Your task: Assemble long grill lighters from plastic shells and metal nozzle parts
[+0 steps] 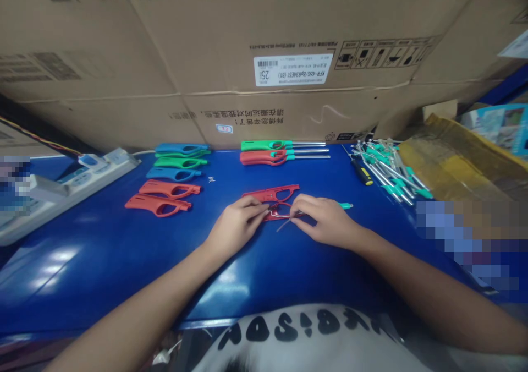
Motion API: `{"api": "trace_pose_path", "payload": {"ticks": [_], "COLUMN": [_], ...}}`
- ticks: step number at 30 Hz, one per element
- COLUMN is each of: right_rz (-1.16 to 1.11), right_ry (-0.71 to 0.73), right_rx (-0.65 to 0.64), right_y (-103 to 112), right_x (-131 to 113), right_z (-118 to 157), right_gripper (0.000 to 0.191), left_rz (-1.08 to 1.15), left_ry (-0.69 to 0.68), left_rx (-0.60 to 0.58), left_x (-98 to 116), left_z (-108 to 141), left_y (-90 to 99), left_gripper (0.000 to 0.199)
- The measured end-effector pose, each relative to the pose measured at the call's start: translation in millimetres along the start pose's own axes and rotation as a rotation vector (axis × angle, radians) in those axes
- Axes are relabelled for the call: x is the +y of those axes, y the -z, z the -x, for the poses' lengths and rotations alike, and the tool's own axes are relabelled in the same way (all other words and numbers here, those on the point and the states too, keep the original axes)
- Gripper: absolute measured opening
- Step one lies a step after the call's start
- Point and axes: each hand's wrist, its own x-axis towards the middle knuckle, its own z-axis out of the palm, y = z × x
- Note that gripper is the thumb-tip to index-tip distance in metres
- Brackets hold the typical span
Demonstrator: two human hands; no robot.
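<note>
Right at centre frame, both hands are in close over a red plastic lighter shell [270, 193] lying flat on the glossy blue workbench [82, 273]. The left hand [237, 226] comes in from the lower left, fingers together and pinching down at the shell's near edge. The right hand [325, 220] mirrors it from the right, thumb and fingertips pressed together on a thin wire [281, 213] that loops across the shell, with a pale strand trailing below. Just past the right fingers, a green-tipped metal nozzle [345, 206] pokes out.

That shell looks light and stiff but thin-walled, so the solid outer rim is the place to hold it, while the wire looks springy and fiddly, best taken right at the fingertips.

Up top, finished lighters [268, 152] sit in front of a big cardboard carton [206, 47]. At left, blue, green and red handle shells [159, 204] are lined up, and at right lies a heap of metal nozzle parts [391, 174] beside a yellow-and-black screwdriver [362, 172].
</note>
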Motion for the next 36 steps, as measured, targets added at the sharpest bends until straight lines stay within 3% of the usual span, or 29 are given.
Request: {"api": "trace_pose_path", "payload": {"ticks": [10, 20, 30, 36], "right_rz": [0.077, 0.065, 0.09, 0.131], "right_ry": [0.023, 0.034, 0.048, 0.068], "right_rx": [-0.017, -0.031, 0.008, 0.038], "right_y": [-1, -1, 0, 0], "right_x": [2, 2, 0, 1], "right_z": [-1, -1, 2, 3], "right_gripper": [0.007, 0.008, 0.008, 0.023], "left_rz": [-0.002, -0.228, -0.546, -0.313], "left_ry": [0.054, -0.009, -0.067, -0.066], "left_rx": [0.006, -0.107, -0.221, -0.193], "left_x": [5, 4, 29, 16], "left_z": [-1, 5, 6, 8], "left_y": [-2.3, 2.7, 9.1, 5.5], "left_gripper": [0.017, 0.024, 0.032, 0.03]}}
